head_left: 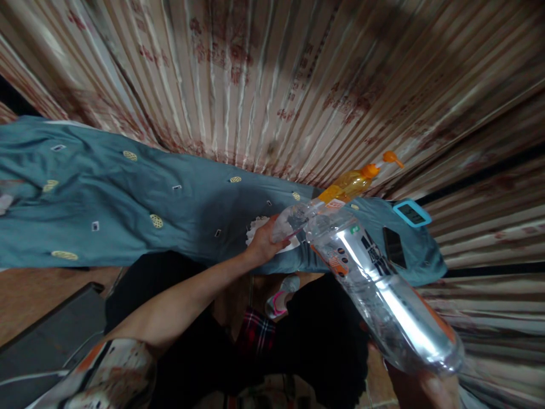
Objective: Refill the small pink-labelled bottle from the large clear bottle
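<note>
My left hand (266,242) reaches forward over a blue cloth (128,199) and is closed round a small clear container (292,220), held tilted. My right hand (426,387), only partly in view at the bottom right, grips the base of a large clear plastic bottle (378,284). That bottle is tipped forward, its neck meeting the small container. Under my left hand lies a white lacy piece (254,227).
An orange spray bottle (353,182) lies just behind the two containers. A black phone (394,247) and a blue-framed device (411,213) rest on the cloth's right end. A corrugated metal wall (272,85) stands behind. A white and pink item (279,301) sits below the edge.
</note>
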`<state>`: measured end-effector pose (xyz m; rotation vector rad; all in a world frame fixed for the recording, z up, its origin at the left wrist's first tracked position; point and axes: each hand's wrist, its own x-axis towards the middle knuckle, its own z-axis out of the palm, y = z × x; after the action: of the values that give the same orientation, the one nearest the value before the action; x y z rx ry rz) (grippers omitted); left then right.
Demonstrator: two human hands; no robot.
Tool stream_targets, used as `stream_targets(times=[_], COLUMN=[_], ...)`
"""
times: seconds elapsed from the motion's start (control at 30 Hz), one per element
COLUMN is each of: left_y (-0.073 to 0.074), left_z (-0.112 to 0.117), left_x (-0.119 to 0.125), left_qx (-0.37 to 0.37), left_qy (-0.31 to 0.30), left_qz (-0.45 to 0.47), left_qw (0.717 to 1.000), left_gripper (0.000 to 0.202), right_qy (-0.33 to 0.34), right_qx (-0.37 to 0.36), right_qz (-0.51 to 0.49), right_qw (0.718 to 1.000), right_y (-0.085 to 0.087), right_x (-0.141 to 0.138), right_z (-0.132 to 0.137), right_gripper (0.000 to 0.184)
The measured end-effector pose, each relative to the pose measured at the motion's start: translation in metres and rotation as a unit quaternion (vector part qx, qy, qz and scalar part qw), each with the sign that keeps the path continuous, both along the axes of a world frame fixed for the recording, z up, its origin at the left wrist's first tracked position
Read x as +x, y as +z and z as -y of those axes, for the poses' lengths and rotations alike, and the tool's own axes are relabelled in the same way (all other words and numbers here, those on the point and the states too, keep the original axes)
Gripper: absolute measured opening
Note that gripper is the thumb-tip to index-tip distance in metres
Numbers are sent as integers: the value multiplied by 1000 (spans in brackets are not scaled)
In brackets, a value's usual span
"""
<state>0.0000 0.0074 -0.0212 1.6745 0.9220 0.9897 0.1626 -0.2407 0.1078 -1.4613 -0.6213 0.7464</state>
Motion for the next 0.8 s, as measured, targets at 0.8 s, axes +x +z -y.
stream_targets(times=[0.8], left_y=[-1], left_z=[-1], left_x=[-1], left_qx=[7], left_qy=[-13], left_qz=[0], left_qw=[1000], left_gripper=[64], right_qy=[31], right_qx=[-7], right_qz=[41], right_qw=[999], right_y=[-8], right_x=[14], right_z=[3], right_gripper=[93])
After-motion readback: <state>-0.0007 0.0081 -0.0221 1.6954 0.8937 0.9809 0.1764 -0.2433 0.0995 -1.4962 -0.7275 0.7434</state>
